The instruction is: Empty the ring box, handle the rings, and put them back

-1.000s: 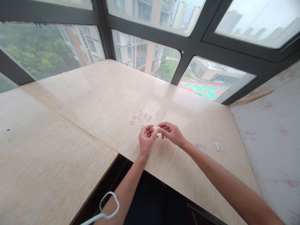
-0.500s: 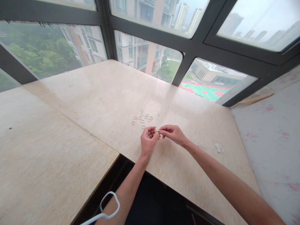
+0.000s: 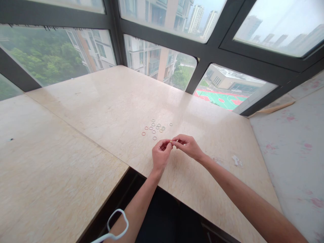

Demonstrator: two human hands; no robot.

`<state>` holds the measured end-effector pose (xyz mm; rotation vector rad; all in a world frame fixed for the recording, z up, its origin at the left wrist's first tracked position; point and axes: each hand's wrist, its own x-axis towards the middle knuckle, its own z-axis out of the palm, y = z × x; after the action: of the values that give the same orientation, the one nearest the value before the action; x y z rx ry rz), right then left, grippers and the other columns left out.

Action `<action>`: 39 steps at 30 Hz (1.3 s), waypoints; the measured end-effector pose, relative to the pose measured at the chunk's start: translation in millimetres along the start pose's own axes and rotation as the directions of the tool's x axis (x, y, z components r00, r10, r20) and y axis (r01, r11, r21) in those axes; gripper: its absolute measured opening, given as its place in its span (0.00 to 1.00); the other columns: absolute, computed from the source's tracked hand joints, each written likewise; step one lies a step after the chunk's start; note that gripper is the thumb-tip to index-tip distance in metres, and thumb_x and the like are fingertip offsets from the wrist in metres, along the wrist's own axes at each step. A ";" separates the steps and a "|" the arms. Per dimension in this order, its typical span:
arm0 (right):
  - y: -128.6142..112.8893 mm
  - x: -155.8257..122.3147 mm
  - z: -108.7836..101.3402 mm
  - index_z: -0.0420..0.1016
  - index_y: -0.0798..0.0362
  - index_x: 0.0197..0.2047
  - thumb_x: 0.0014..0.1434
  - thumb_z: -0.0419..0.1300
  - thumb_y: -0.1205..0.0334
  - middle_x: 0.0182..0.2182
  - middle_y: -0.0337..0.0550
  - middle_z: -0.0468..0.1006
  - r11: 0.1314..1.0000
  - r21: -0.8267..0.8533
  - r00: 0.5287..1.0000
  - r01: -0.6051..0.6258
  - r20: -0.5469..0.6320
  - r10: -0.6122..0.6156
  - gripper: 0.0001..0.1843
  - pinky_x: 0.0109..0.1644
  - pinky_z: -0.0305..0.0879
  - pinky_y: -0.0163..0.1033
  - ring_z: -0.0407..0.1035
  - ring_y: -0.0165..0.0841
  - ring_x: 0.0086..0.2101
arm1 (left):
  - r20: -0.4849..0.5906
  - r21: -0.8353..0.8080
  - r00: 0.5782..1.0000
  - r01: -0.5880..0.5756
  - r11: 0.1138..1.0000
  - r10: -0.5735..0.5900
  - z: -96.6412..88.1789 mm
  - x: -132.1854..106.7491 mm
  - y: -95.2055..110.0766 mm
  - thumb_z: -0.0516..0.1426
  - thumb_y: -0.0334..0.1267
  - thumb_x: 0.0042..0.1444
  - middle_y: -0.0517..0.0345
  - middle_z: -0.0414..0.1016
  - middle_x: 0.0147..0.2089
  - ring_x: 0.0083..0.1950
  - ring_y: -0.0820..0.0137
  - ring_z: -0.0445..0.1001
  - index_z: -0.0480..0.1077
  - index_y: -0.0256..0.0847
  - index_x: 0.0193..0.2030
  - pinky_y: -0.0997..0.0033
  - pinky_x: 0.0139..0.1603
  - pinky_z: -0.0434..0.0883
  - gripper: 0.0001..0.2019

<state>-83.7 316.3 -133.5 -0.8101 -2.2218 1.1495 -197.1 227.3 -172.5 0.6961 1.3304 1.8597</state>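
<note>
My left hand [image 3: 161, 153] and my right hand [image 3: 187, 145] meet fingertip to fingertip just above the stone counter. Pinched between them is a small yellowish band [image 3: 171, 141], mostly covered by the fingers, perhaps like the thin rings nearby. The fingers of both hands are closed around it. Just beyond my left hand, several thin coloured rings lie loosely scattered, among them a red ring [image 3: 143, 133], a yellow ring [image 3: 161, 131] and a purplish ring [image 3: 154, 138]. One pale green ring [image 3: 171, 124] lies apart on the right.
The marble-patterned counter [image 3: 106, 101] runs back to dark-framed windows. Right of my right forearm lie a crumpled clear wrapper [image 3: 217, 160] and a small white scrap [image 3: 236, 160]. A white looped strap [image 3: 118, 224] hangs over my left forearm. A flowered wall [image 3: 296, 148] bounds the right side.
My fingertips have shifted slightly around the yellowish band, and less of it shows now. The rings on the counter stay where they were.
</note>
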 end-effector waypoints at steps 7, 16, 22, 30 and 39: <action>3.2 1.1 -1.5 0.80 0.53 0.37 0.56 0.64 0.52 0.32 0.45 0.78 0.995 0.101 1.000 -0.017 -0.003 0.018 0.13 0.32 0.67 0.37 0.71 0.31 0.29 | -0.009 -0.075 0.999 0.034 0.997 -0.035 -0.9 0.4 -0.6 0.63 0.38 0.52 0.50 0.79 0.37 0.36 0.67 0.79 0.76 0.33 0.41 0.68 0.41 0.77 0.12; 9.7 3.9 -3.6 0.83 0.50 0.36 0.52 0.67 0.51 0.30 0.44 0.78 0.980 0.194 0.999 -0.032 -0.030 0.038 0.13 0.30 0.67 0.36 0.69 0.30 0.27 | 0.011 -0.133 0.999 0.040 0.990 -0.039 0.1 1.4 -5.8 0.64 0.39 0.51 0.50 0.79 0.40 0.38 0.66 0.79 0.78 0.35 0.43 0.64 0.44 0.78 0.14; 9.0 5.9 -6.0 0.83 0.51 0.36 0.51 0.68 0.52 0.30 0.43 0.77 0.982 0.187 1.000 -0.015 -0.014 0.018 0.12 0.31 0.66 0.36 0.68 0.29 0.27 | 0.007 -0.136 0.999 0.043 0.990 -0.042 0.3 1.4 -0.4 0.64 0.39 0.51 0.49 0.79 0.39 0.39 0.66 0.78 0.77 0.34 0.43 0.67 0.39 0.78 0.14; 12.9 21.6 -7.0 0.80 0.56 0.38 0.54 0.64 0.50 0.28 0.43 0.76 0.977 0.153 0.985 -0.146 -0.069 0.158 0.17 0.27 0.62 0.34 0.66 0.27 0.24 | 0.004 -0.160 0.998 0.069 0.985 -0.069 -0.7 2.5 0.0 0.64 0.41 0.51 0.50 0.78 0.36 0.37 0.67 0.78 0.75 0.33 0.44 0.68 0.37 0.76 0.16; 9.8 64.0 15.9 0.80 0.54 0.41 0.57 0.61 0.67 0.36 0.44 0.77 0.920 -0.389 0.996 0.052 0.089 -0.019 0.09 0.39 0.63 0.36 0.67 0.28 0.30 | -0.054 -0.153 0.995 0.074 0.985 -0.084 0.4 2.4 0.3 0.66 0.41 0.49 0.52 0.77 0.32 0.34 0.68 0.78 0.74 0.32 0.40 0.70 0.33 0.75 0.15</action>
<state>-136.1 357.2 -139.6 -0.8837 -2.5698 0.7384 -198.3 229.3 -172.0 0.5051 1.2219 1.9076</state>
